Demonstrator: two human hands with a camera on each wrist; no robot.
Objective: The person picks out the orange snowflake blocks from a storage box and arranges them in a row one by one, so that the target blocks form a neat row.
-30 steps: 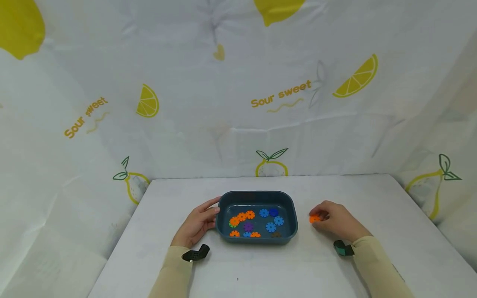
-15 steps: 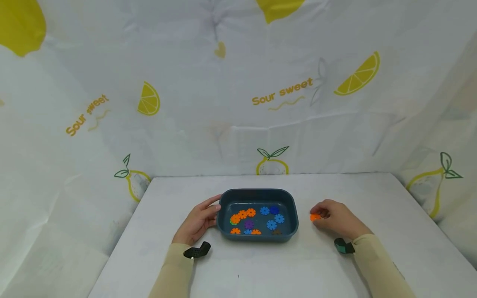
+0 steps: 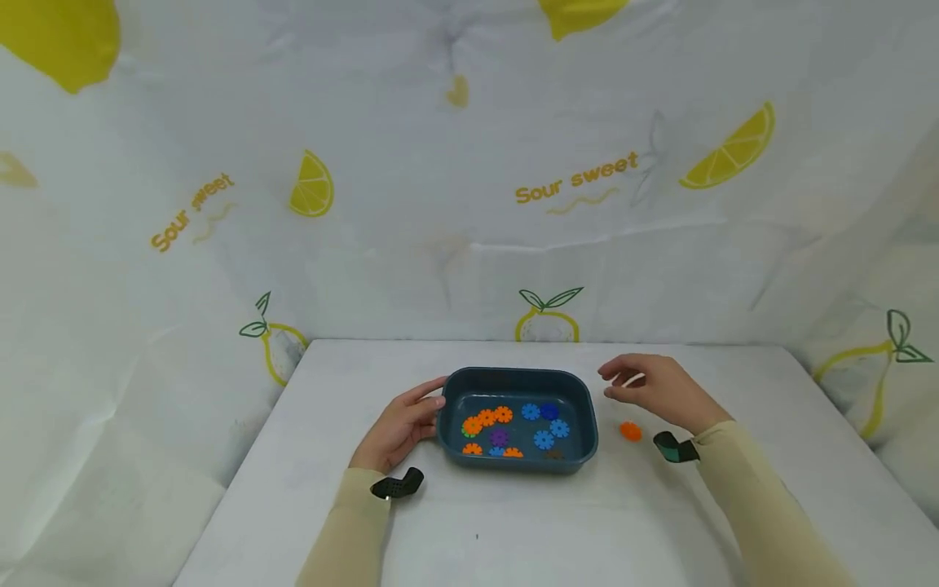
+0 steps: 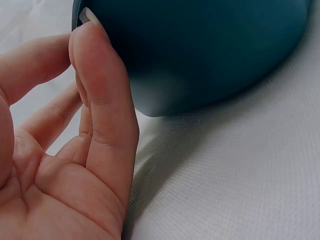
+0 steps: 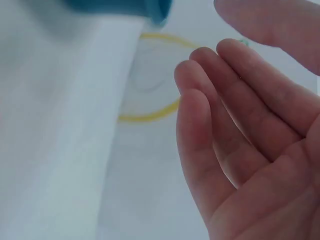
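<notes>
**Orange gear on table, R hand lifted clear**

Orange gear piece [image 3: 630, 431] lies flat on white table [image 3: 513, 530], just right of the dark blue tray [image 3: 518, 377], not touching it. R hand [image 3: 649, 385] hovers above and behind the gear, fingers relaxed and spread, holding nothing; wrist view shows an empty palm. L hand [image 3: 399, 424] rests against tray's left wall, fingers straight along it, fingertips [image 4: 90, 35] touching the rim; no curl round it. Tray holds loose gears: orange, blue, one purple, a bit of green. Lemon-print cloth [image 3: 469, 163] behind.
</notes>
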